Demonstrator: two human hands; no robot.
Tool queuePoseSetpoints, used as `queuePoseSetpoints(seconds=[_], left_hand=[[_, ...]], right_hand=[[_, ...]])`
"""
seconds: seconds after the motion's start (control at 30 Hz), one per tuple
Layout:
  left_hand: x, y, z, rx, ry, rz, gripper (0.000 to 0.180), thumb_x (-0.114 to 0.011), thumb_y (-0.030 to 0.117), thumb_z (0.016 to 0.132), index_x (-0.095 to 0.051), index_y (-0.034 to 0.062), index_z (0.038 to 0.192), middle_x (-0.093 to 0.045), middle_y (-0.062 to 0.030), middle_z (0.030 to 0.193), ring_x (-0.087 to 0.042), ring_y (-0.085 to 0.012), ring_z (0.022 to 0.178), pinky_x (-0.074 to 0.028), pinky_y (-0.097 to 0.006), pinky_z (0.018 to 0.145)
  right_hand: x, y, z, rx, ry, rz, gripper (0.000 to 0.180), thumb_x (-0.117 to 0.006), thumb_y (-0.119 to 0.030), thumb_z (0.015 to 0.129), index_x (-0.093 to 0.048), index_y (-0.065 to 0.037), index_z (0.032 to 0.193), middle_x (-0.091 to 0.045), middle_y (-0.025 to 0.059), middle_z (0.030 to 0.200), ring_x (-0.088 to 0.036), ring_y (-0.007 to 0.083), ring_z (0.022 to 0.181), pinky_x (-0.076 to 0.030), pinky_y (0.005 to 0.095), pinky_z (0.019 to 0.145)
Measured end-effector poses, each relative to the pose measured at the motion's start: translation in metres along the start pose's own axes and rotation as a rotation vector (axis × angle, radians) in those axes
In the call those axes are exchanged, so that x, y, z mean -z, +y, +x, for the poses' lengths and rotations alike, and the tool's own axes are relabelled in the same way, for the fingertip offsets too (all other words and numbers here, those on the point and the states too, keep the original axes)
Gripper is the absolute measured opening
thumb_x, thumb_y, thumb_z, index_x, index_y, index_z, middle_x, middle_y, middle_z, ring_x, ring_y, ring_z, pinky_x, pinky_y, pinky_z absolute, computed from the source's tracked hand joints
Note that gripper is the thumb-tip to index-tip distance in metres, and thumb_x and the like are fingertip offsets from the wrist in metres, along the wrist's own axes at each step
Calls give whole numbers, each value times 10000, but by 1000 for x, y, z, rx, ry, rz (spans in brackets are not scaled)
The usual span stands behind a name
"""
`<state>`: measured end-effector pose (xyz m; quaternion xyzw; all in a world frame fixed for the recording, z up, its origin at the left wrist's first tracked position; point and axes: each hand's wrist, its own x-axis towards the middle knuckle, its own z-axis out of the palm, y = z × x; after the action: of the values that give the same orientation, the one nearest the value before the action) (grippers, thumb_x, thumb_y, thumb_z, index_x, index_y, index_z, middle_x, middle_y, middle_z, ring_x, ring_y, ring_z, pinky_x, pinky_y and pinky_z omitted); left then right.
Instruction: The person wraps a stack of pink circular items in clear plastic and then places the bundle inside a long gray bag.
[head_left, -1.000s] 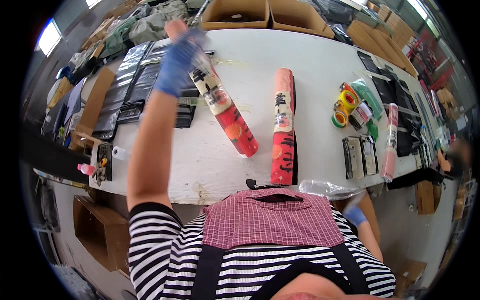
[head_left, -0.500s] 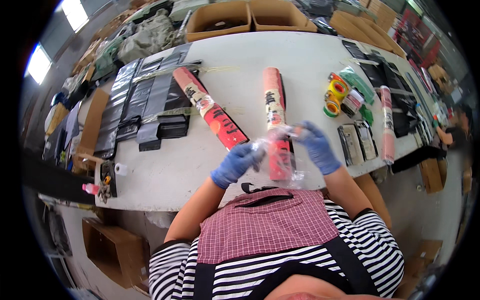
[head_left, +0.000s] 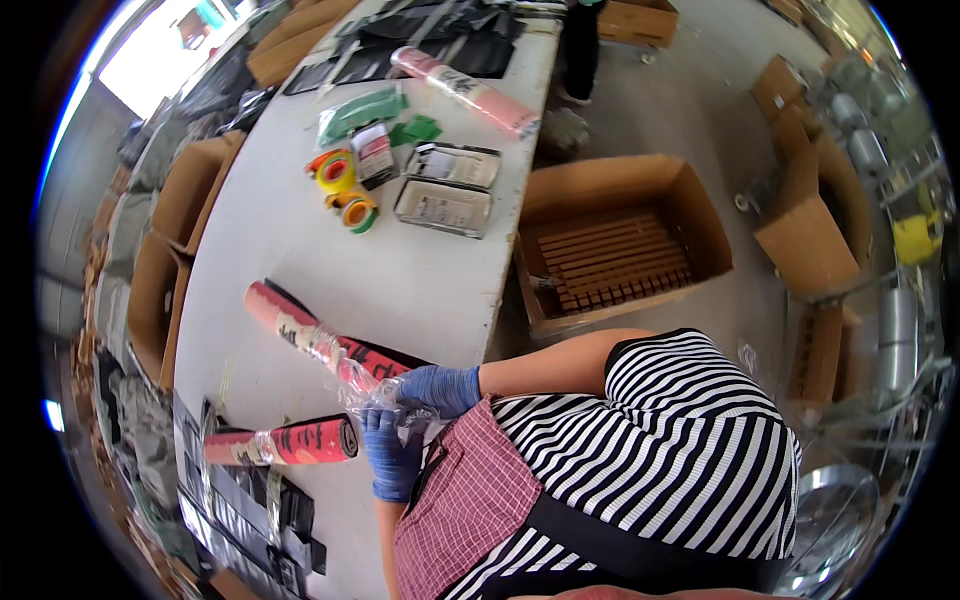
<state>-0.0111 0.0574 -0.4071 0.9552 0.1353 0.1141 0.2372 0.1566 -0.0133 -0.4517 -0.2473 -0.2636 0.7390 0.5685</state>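
A red and pink printed roll (head_left: pixel 300 335) lies slanted on the white table (head_left: pixel 420 290), its near end inside a crinkled clear plastic sleeve (head_left: pixel 360 385). Both my hands wear blue gloves and meet at that end, close to my checked apron. My right hand (head_left: pixel 440 388) grips the sleeve and the roll's end from above. My left hand (head_left: pixel 390 458) holds the plastic from below. A second red roll (head_left: pixel 285 442) lies on the table just beside my left hand, not touched.
Yellow and orange tape rolls (head_left: pixel 342 185), flat grey packs (head_left: pixel 445 205), green packets (head_left: pixel 360 110) and a pink roll (head_left: pixel 465 90) lie further along the table. An open cardboard box (head_left: pixel 700 210) with wooden slats stands on the floor. Black packs (head_left: pixel 250 520) are stacked near my left arm.
The view has swung round, so the table now lies at the left. My hands have drawn in toward the apron, still gripping the roll in its plastic sleeve.
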Motion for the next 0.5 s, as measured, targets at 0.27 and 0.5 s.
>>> queuePoseSetpoints(seconds=[0.27, 0.5], left_hand=[[-35, -2, 63, 165, 30, -615, 260, -592, 219, 970, -628, -16, 1074, -662, -103, 1063, -626, -215, 934, -485, -349, 852], [-22, 54, 103, 493, -279, -1245, 598, -610, 288, 945, -446, -46, 1413, -597, -170, 1290, -584, -242, 1177, -469, -354, 975]], right_hand=[[-1, -45, -82, 377, 407, -880, 655, -707, -250, 875, -425, -130, 1454, -661, 110, 1046, -659, 209, 841, -533, 320, 811], [131, -47, -172, 416, 641, -1628, 169, -607, -184, 899, -625, -100, 1045, -653, 96, 950, -653, 223, 827, -535, 293, 734]])
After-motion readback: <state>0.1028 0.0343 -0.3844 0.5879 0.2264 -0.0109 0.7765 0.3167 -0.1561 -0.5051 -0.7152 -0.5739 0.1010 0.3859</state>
